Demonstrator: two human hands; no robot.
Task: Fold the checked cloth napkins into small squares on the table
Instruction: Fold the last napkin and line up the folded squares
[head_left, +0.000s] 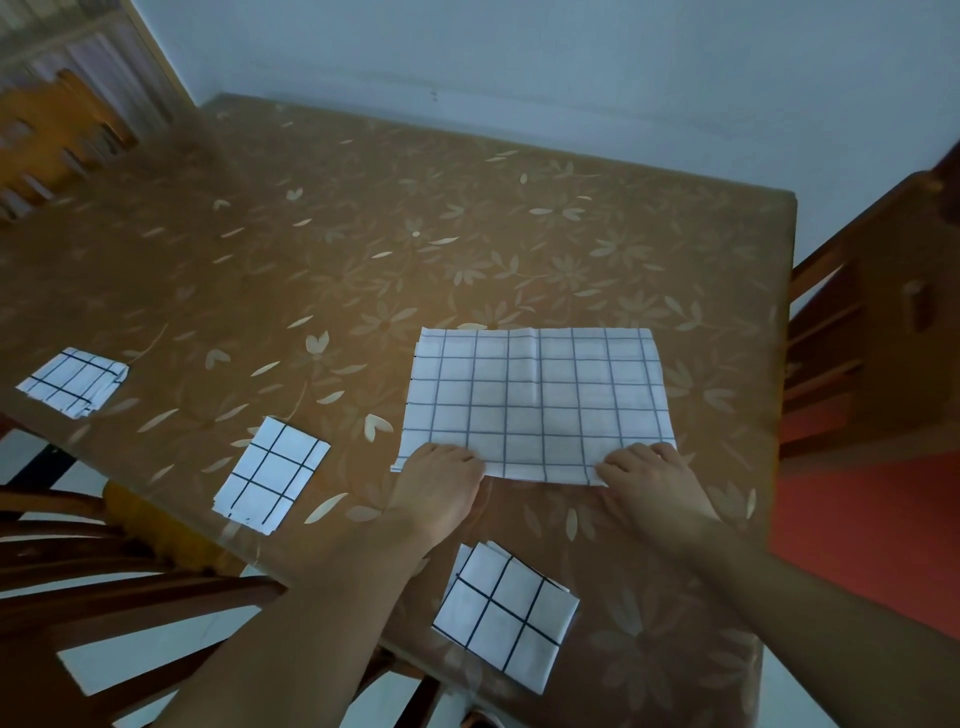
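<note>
A wide checked napkin (537, 402), white with thin dark grid lines, lies flat on the table (363, 249) just right of the frame's centre. It forms a rectangle whose long axis runs left to right across the picture; its short sides run toward the top of the frame. A faint crease runs down its middle. The lower long edge lies nearest the person, and both hands are at its two ends. The left hand (439, 480) has its fingers curled over the lower left corner, gripping the cloth edge; the right hand (647, 475) does likewise at the lower right corner. Both forearms reach in from the bottom of the frame.

Three smaller folded squares of the same checked cloth lie apart from the wide one: the near square (506, 616) between the forearms in the lower centre, turned slightly so one corner points to the upper left; the middle square (272, 473) at the lower left, its long axis tilted toward the upper right; the far square (72, 382) at the left edge of the frame.

The table carries a brown cover with a pale flower pattern. Wooden chairs stand at the right (857, 332), the lower left (104, 571) and the upper left (52, 135) of the frame
</note>
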